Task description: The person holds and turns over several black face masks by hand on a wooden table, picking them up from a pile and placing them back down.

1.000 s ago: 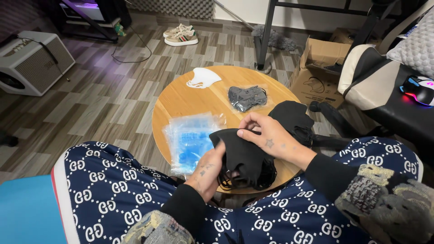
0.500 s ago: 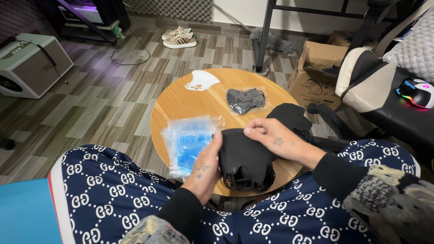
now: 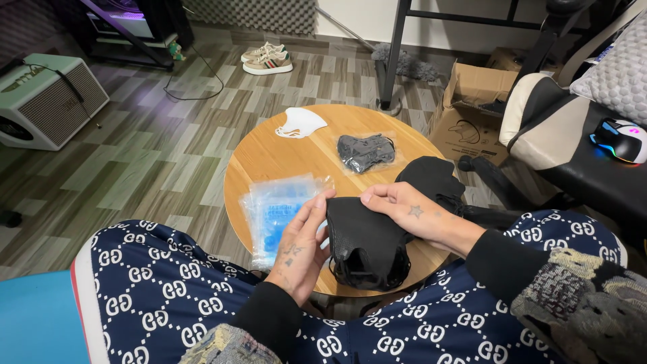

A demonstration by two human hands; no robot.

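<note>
A round wooden table (image 3: 269,155) stands in front of my knees. On its near edge lies a stack of black face masks (image 3: 367,246). My left hand (image 3: 301,246) touches the stack's left edge with its fingers spread. My right hand (image 3: 411,212) pinches the top mask at its upper right edge. Left of the stack lie clear plastic packets with blue masks (image 3: 280,209). Farther back sit a bagged black mask (image 3: 366,151) and a white mask (image 3: 300,123). More black masks (image 3: 431,176) lie at the right edge.
A cardboard box (image 3: 472,111) and a chair with a gaming mouse (image 3: 620,138) stand at the right. A pair of sneakers (image 3: 267,58) sits far back. A pale green amplifier (image 3: 44,101) is at the left. Metal desk legs (image 3: 394,50) rise behind the table.
My left hand has slid from under the black stack to its left edge. My right hand has shifted slightly right along the top mask. The view has drifted a little.
</note>
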